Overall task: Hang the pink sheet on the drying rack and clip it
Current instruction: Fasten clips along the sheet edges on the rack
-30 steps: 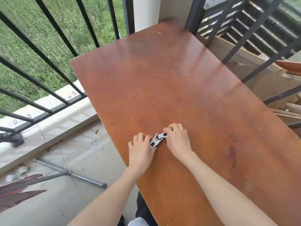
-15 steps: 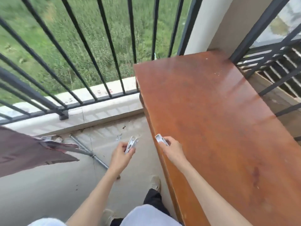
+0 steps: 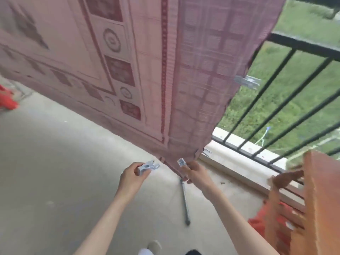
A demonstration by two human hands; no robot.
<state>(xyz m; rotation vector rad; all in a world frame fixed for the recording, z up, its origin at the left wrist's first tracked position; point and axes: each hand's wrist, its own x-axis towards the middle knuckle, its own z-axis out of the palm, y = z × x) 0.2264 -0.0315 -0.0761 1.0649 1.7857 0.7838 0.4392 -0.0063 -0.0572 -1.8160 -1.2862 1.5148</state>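
Observation:
The pink patterned sheet point(image 3: 128, 61) hangs across the upper part of the view, its lower corner reaching down to my hands. My left hand point(image 3: 131, 176) grips a grey clothes clip point(image 3: 148, 168) just left of that corner. My right hand point(image 3: 196, 172) holds a second grey clip point(image 3: 181, 162) right at the sheet's bottom corner, touching the fabric. Another clip point(image 3: 246, 81) is fastened on the sheet's right edge higher up. The drying rack's top bar is out of view; a grey metal leg point(image 3: 184, 201) lies on the floor below my right hand.
A black balcony railing point(image 3: 287, 74) runs along the right with grass beyond. The reddish wooden table edge point(image 3: 320, 199) stands at the far right, orange-red things beneath it. Grey concrete floor point(image 3: 55, 172) spreads on the left, a red object point(image 3: 7, 100) at the far left.
The view has swung left from the wooden table to the hanging sheet. Both hands, each still holding a clip, have come off the table and up to the sheet's lower corner.

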